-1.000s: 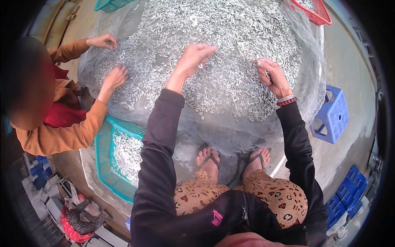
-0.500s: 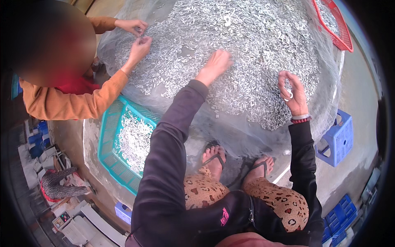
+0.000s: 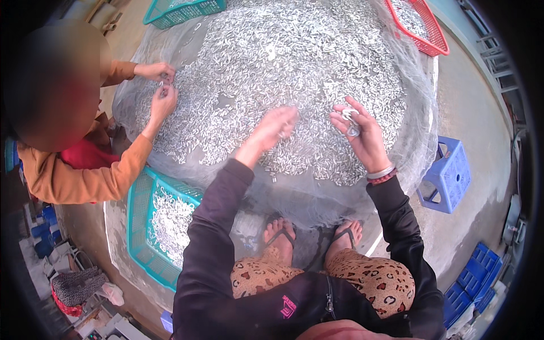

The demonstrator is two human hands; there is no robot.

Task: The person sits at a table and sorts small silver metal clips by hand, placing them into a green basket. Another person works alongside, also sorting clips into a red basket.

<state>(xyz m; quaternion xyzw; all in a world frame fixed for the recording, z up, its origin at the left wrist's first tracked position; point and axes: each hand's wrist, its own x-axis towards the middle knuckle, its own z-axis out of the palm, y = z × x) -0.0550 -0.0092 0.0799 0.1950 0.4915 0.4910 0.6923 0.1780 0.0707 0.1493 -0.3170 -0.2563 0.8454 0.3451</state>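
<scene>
A wide layer of small silvery-white curved pieces (image 3: 249,79) lies on a pale mesh net (image 3: 221,180); their exact kind is too small to tell. My right hand (image 3: 365,133) is raised over the right part of the layer, palm up. Several of the pieces rest in its curled fingers, and a shiny roundish one shows at the palm. My left hand (image 3: 275,127) hovers low over the middle of the layer, fingers bent and blurred by motion. Whether it grips a piece cannot be made out.
A teal basket (image 3: 139,229) with similar pieces stands at my left. Another teal basket (image 3: 184,14) and a red basket (image 3: 433,46) stand at the far edge. A blue stool (image 3: 453,175) is at the right. At the left, a co-worker's hands (image 3: 163,93) handle something small.
My view has shifted, bringing a far teal basket into sight. My right hand has moved left and turned palm up, closer to my left hand. My left hand has come nearer to me.
</scene>
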